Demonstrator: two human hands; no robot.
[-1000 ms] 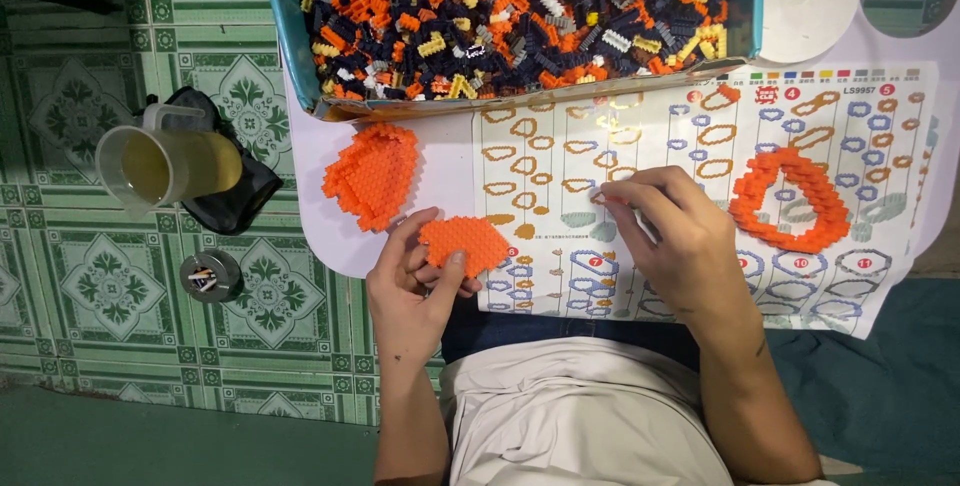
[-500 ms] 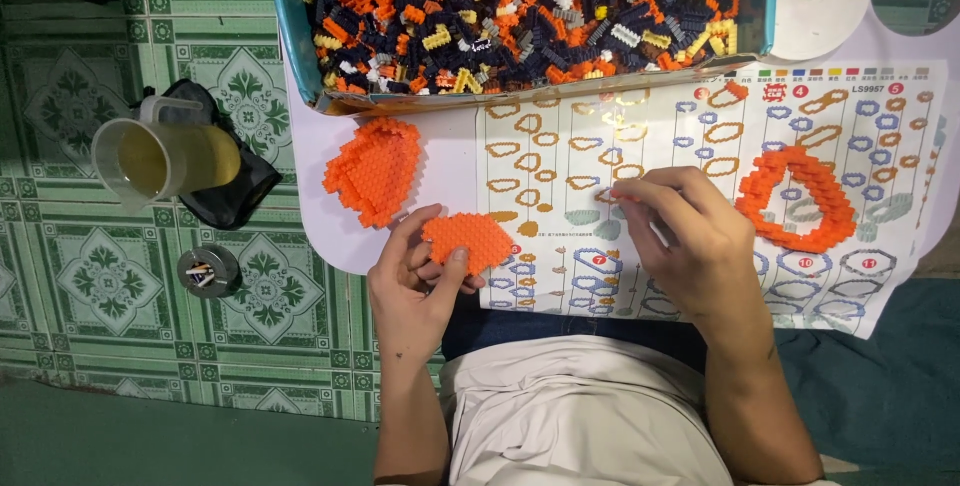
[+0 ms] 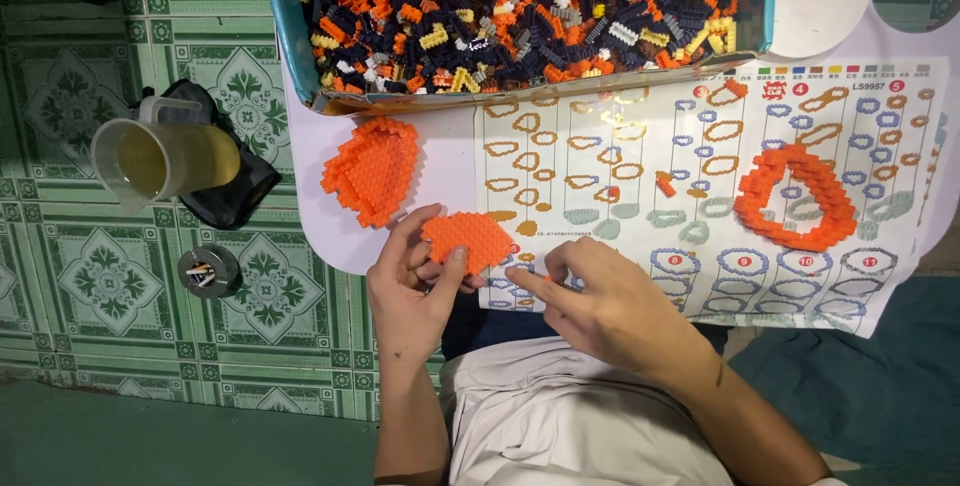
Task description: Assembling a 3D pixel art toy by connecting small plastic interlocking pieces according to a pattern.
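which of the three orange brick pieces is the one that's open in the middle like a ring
The orange ring-shaped piece, lying on the instruction sheet at the right. The other two are solid: the layered orange piece by the box and the flat orange plate in the left hand.

We saw a low table [image 3: 320,246] with brick parts, sheet and tray, a jug off to its left.
Tray of bricks [image 3: 520,6] sat at the far edge; instruction sheet [image 3: 700,186] lay in front of it; ring piece [image 3: 795,196] on the sheet's right; ridged slab [image 3: 372,171] left of the sheet; flat plate [image 3: 467,239] at the near edge between left hand [image 3: 410,291] and right hand [image 3: 600,301]; jug [image 3: 165,158] on the floor, left.
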